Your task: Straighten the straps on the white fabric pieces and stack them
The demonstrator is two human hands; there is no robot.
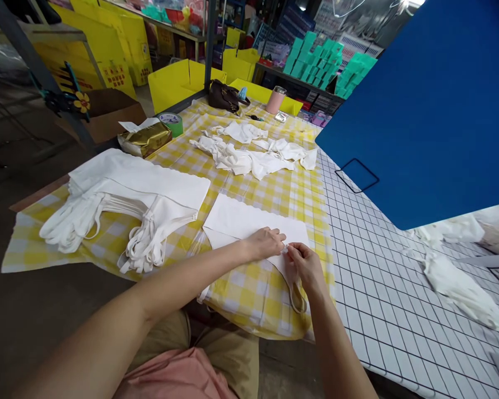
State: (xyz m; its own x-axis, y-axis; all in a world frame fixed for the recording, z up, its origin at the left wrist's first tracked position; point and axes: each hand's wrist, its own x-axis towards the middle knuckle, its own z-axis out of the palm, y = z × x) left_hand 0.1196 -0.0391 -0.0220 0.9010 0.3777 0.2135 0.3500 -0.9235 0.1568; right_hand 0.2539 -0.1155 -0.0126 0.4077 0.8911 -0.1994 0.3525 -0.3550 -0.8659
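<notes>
Pinching a bit of the white garment at its lower edge, my right hand has thumb and forefinger together. My left hand rests curled on the same cloth, fingertips close by; I cannot tell whether they grip. The garment lies flat on the counter, with a strap loop hanging off at about five o'clock from my fingers.

Between nine and ten o'clock sits a neat stack of white garments, straps gathered toward me; I take that as the finished share. Between eleven and twelve, the crumpled white pieces look like what is left, so I judge myself somewhere midway, with this one unfinished.

The counter's front edge runs near my hands at six o'clock. Some open checked cloth shows at seven, though my left forearm crosses above it, and only a narrow gap parts garment from stack. At three o'clock a white gridded surface offers wider room; a blue panel looms between one and two.
</notes>
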